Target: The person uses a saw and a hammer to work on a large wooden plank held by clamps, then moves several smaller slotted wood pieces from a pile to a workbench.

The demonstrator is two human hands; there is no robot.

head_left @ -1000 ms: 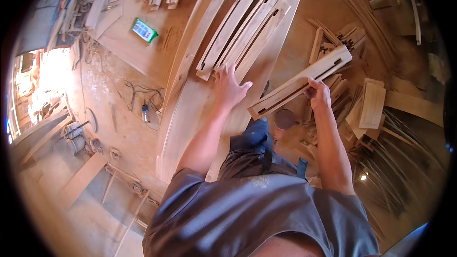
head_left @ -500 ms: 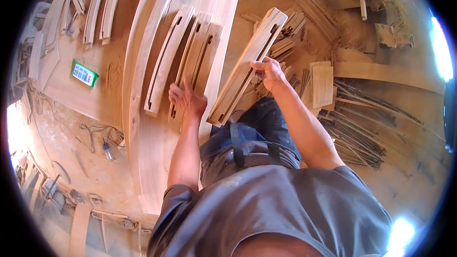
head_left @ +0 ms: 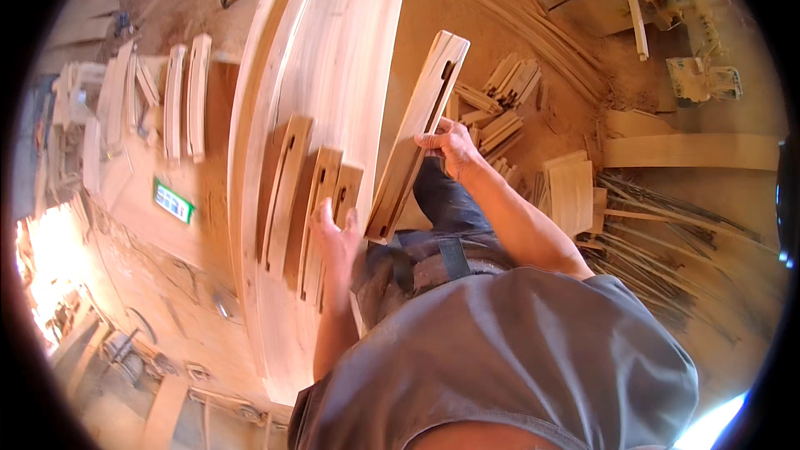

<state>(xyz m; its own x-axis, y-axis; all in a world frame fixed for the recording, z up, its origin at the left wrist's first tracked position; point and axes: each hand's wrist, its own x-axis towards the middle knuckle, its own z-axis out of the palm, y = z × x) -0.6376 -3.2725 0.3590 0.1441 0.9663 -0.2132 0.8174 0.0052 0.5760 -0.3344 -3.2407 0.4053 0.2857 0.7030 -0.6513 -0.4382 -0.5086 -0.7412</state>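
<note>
My right hand point(head_left: 451, 148) grips a slotted wooden rail point(head_left: 422, 137) by its right side, thumb on top. The rail is tilted, its lower end near my waist, and a long dark groove runs along its face. My left hand point(head_left: 337, 242), fingers apart, is over a pair of similar grooved rails point(head_left: 321, 221) lying side by side; whether it touches them I cannot tell. To their left lies one more grooved rail point(head_left: 286, 192). All of these rest on a long, wide pale wooden board point(head_left: 346, 58).
Several shaped wooden pieces point(head_left: 198, 100) and a green-and-white packet point(head_left: 173, 200) lie on the surface at left. Stacked offcuts point(head_left: 510, 83), flat boards point(head_left: 569, 192) and a heap of thin strips point(head_left: 646, 258) are on the dusty floor at right.
My view has shifted, so the board and rails sit lower in it. My right hand still holds its rail, now more upright. My left hand's fingers have spread over the paired rails.
</note>
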